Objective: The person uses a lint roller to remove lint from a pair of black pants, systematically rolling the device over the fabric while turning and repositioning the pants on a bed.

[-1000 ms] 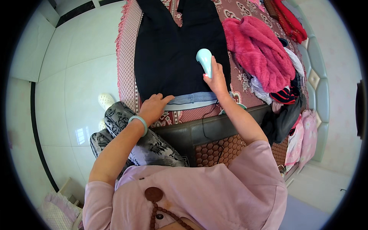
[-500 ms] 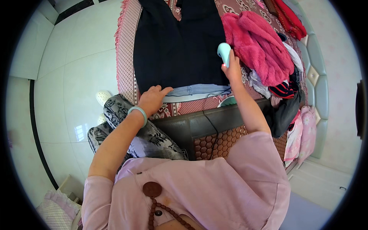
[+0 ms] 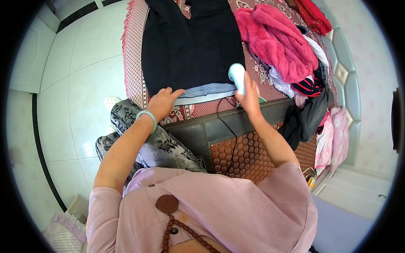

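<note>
Black trousers (image 3: 190, 48) lie spread on the bed, legs pointing away from me, with a blue-striped lining (image 3: 206, 90) showing at the waist. My left hand (image 3: 163, 102) rests on the waist's left corner, fingers laid on the cloth and thumb stretched out to the right. In my right hand (image 3: 249, 95) is a pale mint hand-held appliance (image 3: 237, 74) with a rounded head, its exact kind unclear. Its head is over the right edge of the trousers near the waist; whether it touches the cloth I cannot tell. A thin black cord (image 3: 230, 128) trails below it.
A pink fluffy garment (image 3: 278, 42) and other clothes, among them a dark one (image 3: 308, 116), lie heaped at the right. The patterned bedspread (image 3: 134, 55) is under the trousers. Nearer me come the dark bed edge (image 3: 187, 133) and a brown tiled mat (image 3: 236, 158).
My right hand has brought the appliance toward me and slightly left, down to the waist end of the trousers. The left hand stays on the waist corner.
</note>
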Tool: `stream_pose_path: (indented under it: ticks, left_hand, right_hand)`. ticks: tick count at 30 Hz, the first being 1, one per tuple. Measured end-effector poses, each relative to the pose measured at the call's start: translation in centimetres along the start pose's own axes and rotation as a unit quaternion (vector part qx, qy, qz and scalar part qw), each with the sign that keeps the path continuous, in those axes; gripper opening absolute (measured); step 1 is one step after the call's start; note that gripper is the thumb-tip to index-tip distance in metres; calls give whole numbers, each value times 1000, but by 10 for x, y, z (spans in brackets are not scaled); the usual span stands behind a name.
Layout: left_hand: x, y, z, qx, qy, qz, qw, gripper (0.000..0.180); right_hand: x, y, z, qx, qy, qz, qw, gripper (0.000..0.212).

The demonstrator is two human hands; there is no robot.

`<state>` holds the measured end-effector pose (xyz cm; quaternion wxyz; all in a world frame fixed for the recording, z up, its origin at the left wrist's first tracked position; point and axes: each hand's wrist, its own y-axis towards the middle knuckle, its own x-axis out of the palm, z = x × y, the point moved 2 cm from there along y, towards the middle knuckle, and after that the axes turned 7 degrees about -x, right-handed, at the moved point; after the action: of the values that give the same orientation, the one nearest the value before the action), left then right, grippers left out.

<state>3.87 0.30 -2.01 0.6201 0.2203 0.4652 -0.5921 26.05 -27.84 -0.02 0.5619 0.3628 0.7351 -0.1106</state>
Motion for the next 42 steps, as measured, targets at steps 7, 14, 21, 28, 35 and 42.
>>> stream_pose_path:
  ticks: [7, 14, 21, 28, 35, 42]
  left_hand:
    - [-5, -1, 3, -11, 14, 1, 1000, 68]
    - [-6, -2, 2, -24, 5, -5, 1000, 65]
    - [1, -1, -4, -6, -7, 24, 1000, 70]
    - [7, -2, -4, -12, -5, 37, 999, 67]
    - [4, -22, 13, 20, 114, 60, 991, 65]
    - [19, -44, 20, 21, 148, 74, 986, 26]
  right_hand:
    - [31, 116, 8, 36, -70, 12, 997, 89]
    - [67, 171, 8, 7, -22, 116, 993, 90]
    - [83, 184, -8, 45, -11, 35, 998, 95]
    - [55, 106, -17, -16, 14, -14, 1000, 94]
    - [19, 21, -54, 10, 67, -58, 996, 89]
    - [36, 12, -108, -81, 97, -52, 991, 90]
